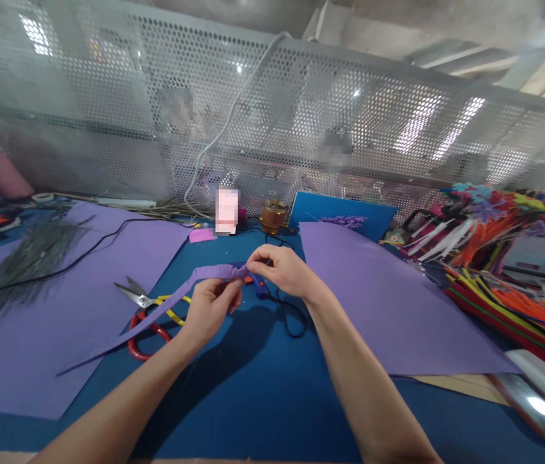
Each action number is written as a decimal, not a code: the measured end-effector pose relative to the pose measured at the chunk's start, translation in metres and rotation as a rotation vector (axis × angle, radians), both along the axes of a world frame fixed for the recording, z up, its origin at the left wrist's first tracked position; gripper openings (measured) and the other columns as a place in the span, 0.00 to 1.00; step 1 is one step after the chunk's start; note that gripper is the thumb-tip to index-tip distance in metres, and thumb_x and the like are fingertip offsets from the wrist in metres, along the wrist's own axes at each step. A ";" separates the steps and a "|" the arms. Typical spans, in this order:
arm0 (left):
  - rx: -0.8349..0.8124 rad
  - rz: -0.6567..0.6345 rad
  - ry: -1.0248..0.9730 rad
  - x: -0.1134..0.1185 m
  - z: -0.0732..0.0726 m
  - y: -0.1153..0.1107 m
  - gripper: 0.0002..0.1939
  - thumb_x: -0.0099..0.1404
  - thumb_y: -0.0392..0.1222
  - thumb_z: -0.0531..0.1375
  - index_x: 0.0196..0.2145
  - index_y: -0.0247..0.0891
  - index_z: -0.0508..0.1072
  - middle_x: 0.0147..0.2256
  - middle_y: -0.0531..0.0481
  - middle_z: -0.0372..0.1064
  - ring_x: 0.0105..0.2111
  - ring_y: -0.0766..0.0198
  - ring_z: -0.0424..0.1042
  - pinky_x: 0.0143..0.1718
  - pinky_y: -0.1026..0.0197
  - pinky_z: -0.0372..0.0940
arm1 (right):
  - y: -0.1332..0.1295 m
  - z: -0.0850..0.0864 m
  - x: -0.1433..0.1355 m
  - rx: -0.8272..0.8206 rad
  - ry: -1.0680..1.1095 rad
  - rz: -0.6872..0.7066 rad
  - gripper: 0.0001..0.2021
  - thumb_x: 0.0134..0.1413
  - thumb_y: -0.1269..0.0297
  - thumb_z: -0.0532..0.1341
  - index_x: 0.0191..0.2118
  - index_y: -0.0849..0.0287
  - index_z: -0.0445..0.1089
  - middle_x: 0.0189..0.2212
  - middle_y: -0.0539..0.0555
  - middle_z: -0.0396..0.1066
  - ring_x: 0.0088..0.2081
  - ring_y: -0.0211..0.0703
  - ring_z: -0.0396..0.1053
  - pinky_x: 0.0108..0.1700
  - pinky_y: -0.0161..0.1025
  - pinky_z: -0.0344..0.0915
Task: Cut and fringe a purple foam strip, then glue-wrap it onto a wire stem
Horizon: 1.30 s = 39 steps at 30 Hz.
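A long strip of purple paper (176, 295), ruffled toward its right end, stretches from the left over the table. My left hand (213, 305) pinches it from below near that ruffled end. At the very tip, the fingers of my right hand (277, 265) are closed on the same strip. Beyond and below the hands lies a blue tool with an orange part (259, 287), a glue gun by its look, partly hidden, with a black cord. Scissors (143, 300) with one red and one yellow handle lie open under the strip.
Large purple sheets (388, 303) cover both sides of the blue table mat (248, 399). Thin grey-green stems (26, 264) lie at left. Colourful pipe cleaners (518, 309) are heaped at right, beside a phone (538, 406). A perforated metal screen (272, 109) closes the back.
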<state>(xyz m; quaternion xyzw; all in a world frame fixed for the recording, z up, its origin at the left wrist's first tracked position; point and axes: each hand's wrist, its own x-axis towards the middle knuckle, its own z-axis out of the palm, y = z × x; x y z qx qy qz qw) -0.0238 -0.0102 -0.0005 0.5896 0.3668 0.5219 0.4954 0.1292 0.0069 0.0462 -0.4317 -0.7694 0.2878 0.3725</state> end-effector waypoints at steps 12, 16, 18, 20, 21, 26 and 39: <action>-0.323 -0.093 -0.392 0.006 0.015 -0.009 0.09 0.44 0.38 0.66 0.25 0.32 0.72 0.18 0.54 0.62 0.16 0.76 0.56 0.14 0.71 0.48 | -0.003 0.000 -0.004 -0.119 0.273 0.046 0.07 0.45 0.62 0.60 0.27 0.61 0.66 0.19 0.47 0.64 0.19 0.31 0.61 0.21 0.31 0.60; -0.355 -0.092 -0.420 0.008 0.015 -0.009 0.08 0.43 0.35 0.66 0.23 0.32 0.71 0.17 0.55 0.61 0.15 0.77 0.55 0.14 0.71 0.47 | -0.002 -0.001 -0.002 -0.121 0.232 0.005 0.08 0.45 0.61 0.61 0.27 0.62 0.67 0.18 0.47 0.65 0.18 0.31 0.61 0.20 0.31 0.59; -0.369 -0.085 -0.425 0.008 0.014 -0.008 0.07 0.43 0.35 0.65 0.22 0.31 0.70 0.16 0.56 0.59 0.14 0.77 0.54 0.14 0.71 0.47 | -0.002 -0.002 0.000 -0.136 0.224 0.010 0.08 0.45 0.61 0.60 0.26 0.62 0.66 0.18 0.48 0.65 0.18 0.31 0.61 0.20 0.31 0.60; -0.394 -0.071 -0.426 0.008 0.013 -0.007 0.07 0.44 0.34 0.65 0.22 0.31 0.70 0.15 0.56 0.58 0.14 0.78 0.54 0.13 0.72 0.46 | -0.002 -0.001 0.001 -0.176 0.217 0.047 0.08 0.45 0.62 0.60 0.28 0.62 0.67 0.19 0.48 0.65 0.19 0.32 0.62 0.22 0.32 0.61; -0.409 -0.067 -0.427 0.007 0.013 -0.006 0.06 0.44 0.33 0.64 0.22 0.31 0.70 0.15 0.56 0.58 0.14 0.78 0.54 0.13 0.72 0.46 | -0.002 -0.001 0.003 -0.197 0.213 0.074 0.07 0.45 0.63 0.60 0.30 0.62 0.67 0.20 0.48 0.66 0.20 0.32 0.63 0.22 0.32 0.62; -0.455 -0.084 -0.438 0.004 0.012 -0.004 0.06 0.44 0.32 0.64 0.21 0.30 0.69 0.15 0.56 0.58 0.13 0.79 0.53 0.13 0.73 0.45 | 0.000 -0.003 0.005 -0.194 0.201 0.127 0.07 0.45 0.67 0.60 0.33 0.62 0.68 0.21 0.48 0.67 0.21 0.32 0.64 0.24 0.33 0.63; -0.415 -0.109 -0.399 0.006 0.011 -0.006 0.10 0.41 0.36 0.67 0.21 0.30 0.69 0.15 0.56 0.59 0.13 0.78 0.54 0.12 0.72 0.45 | 0.002 -0.004 0.007 -0.167 0.125 0.138 0.04 0.48 0.66 0.58 0.29 0.61 0.65 0.21 0.48 0.65 0.22 0.33 0.63 0.25 0.32 0.60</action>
